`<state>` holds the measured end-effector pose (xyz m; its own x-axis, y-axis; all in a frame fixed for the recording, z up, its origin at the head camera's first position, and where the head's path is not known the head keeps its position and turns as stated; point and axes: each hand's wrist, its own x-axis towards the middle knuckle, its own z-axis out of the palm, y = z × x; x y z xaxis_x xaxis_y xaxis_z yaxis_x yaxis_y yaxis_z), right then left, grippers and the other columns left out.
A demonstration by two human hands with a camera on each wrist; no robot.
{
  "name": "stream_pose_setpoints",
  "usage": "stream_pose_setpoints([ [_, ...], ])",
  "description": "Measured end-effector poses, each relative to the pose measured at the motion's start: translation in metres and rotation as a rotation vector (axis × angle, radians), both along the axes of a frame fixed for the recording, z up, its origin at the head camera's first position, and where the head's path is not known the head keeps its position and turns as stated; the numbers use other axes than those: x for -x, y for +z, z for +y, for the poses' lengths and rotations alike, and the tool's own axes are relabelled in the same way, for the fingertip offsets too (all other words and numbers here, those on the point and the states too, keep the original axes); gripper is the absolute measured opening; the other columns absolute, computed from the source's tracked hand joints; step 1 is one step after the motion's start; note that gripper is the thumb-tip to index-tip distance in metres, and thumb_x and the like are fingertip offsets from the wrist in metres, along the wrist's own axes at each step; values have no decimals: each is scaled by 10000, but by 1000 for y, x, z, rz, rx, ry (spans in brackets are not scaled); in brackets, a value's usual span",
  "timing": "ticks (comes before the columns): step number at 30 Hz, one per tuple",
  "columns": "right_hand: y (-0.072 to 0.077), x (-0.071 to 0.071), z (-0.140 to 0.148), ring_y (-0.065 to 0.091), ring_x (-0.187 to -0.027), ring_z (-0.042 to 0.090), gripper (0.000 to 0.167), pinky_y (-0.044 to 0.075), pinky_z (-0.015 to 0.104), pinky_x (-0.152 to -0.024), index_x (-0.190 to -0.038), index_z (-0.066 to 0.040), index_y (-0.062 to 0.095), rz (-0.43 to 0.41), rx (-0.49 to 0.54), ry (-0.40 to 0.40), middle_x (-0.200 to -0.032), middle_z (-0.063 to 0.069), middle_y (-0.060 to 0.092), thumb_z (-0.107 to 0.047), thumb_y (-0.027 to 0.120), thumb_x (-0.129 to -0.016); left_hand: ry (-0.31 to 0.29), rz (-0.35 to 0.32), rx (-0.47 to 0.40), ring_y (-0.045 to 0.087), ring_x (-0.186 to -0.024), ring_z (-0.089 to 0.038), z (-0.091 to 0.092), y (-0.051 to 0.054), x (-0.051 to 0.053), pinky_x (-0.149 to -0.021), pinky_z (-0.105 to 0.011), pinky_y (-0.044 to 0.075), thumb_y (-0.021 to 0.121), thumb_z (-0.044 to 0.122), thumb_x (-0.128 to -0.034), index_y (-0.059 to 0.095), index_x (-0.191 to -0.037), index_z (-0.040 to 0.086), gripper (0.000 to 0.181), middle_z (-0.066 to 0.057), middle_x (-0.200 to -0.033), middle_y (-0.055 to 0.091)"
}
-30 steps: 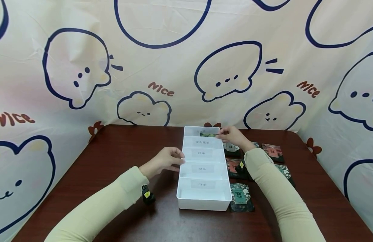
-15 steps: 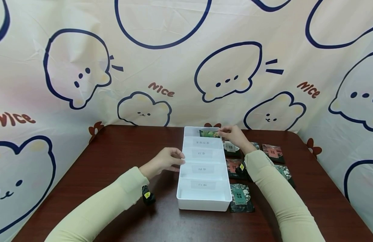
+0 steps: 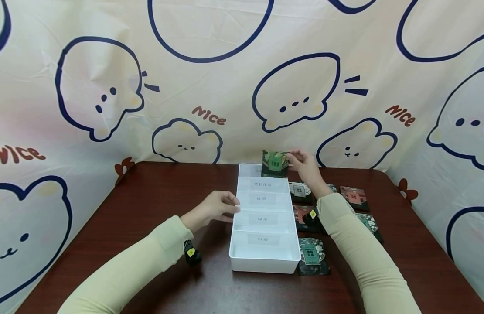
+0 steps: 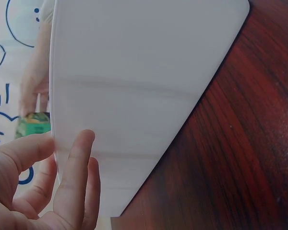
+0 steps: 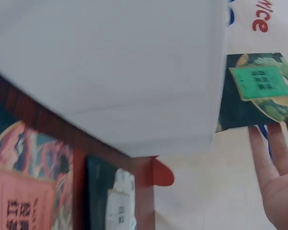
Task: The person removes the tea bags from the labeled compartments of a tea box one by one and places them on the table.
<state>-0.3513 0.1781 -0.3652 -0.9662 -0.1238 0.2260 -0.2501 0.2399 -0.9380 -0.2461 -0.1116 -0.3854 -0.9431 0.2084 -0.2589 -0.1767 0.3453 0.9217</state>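
A long white divided box (image 3: pixel 261 265) stands on the table, its several compartments marked with printed paper labels. My left hand (image 3: pixel 214 209) holds the box's left edge near the middle; in the left wrist view its fingers (image 4: pixel 77 172) lie on the outer wall by the rim. Above the far compartment, my right hand (image 3: pixel 306 170) pinches a green tea sachet (image 3: pixel 274 164) by its right edge. The sachet is upright, and its lower part hides some of the far label. The right wrist view shows the same tea sachet (image 5: pixel 261 85) beyond the box's far end.
Right of the box lie several more tea sachets: a teal one (image 3: pixel 311 257) near the front, a red one (image 3: pixel 353 197) farther right and a white-patterned one (image 3: pixel 301 192) near the far end. The right forearm partly covers some. A patterned cloth (image 3: pixel 242 87) hangs behind the table.
The right hand has lifted the green sachet from low in the far compartment to above its rim, so more of its front shows. The left hand and the box have stayed put.
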Motion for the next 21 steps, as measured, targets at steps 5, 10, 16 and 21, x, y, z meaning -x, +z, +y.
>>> stream_pose_setpoints([
  [5, 12, -6, -1, 644, -863, 49, 213, 592, 224, -733, -1086, -136, 588, 44, 169, -55, -999, -95, 656, -305, 599, -956, -1, 4, 7, 644, -835, -229, -1, -1, 1, -717, -405, 614, 724, 21, -842, 637, -981, 22, 164, -152, -1013, 604],
  [10, 25, -18, 0, 648, -786, 38, 171, 584, 193, -651, -1097, -138, 599, 62, 265, -62, -925, -119, 680, -235, 607, -957, -1, 5, 10, 644, -834, -229, -1, -1, 1, -713, -400, 615, 723, 26, -844, 636, -985, 24, 166, -151, -1017, 604],
  [16, 39, -39, 4, 650, -701, 48, 231, 574, 185, -604, -1180, -77, 575, 97, 307, -45, -881, -83, 680, -154, 597, -963, -2, 8, 2, 646, -830, -226, -1, -1, 0, -704, -395, 616, 721, 21, -844, 636, -981, 21, 160, -150, -1007, 603],
  [21, 35, -45, 14, 635, -753, 33, 264, 568, 176, -591, -1197, -63, 571, 133, 274, -43, -888, -90, 675, -174, 603, -960, -4, 8, -3, 646, -837, -224, -2, -1, 0, -703, -392, 616, 718, 20, -846, 638, -983, 21, 158, -149, -1011, 601],
])
